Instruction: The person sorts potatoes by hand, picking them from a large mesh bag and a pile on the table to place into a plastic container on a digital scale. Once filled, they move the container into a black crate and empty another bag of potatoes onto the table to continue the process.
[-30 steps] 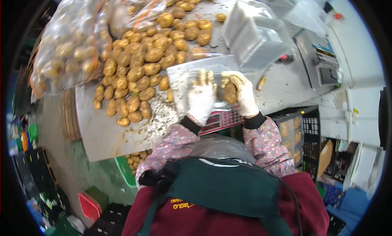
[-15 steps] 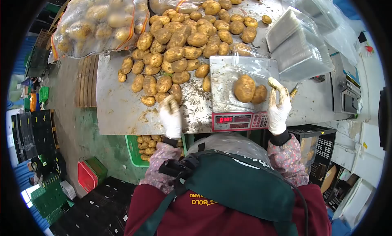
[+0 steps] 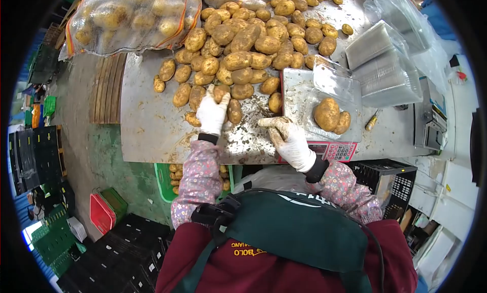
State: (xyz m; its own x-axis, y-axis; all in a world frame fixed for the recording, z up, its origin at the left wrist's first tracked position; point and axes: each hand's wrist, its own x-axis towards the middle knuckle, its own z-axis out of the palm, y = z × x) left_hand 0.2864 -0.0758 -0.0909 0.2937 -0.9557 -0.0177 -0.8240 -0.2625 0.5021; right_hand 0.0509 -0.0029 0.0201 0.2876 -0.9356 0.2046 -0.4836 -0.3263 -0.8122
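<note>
Head view: two potatoes [image 3: 332,115] are already laid in the tray [image 3: 324,93] on the scale. Another potato [image 3: 219,93] is gripped by the left hand [image 3: 212,113] at the pile [image 3: 243,44] on the surface [image 3: 147,125]; the right hand [image 3: 286,138] is held open, empty.

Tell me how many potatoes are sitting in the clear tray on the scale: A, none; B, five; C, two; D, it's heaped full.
C: two potatoes lie side by side in the clear tray on the scale, and the rest of the tray is bare.
</note>
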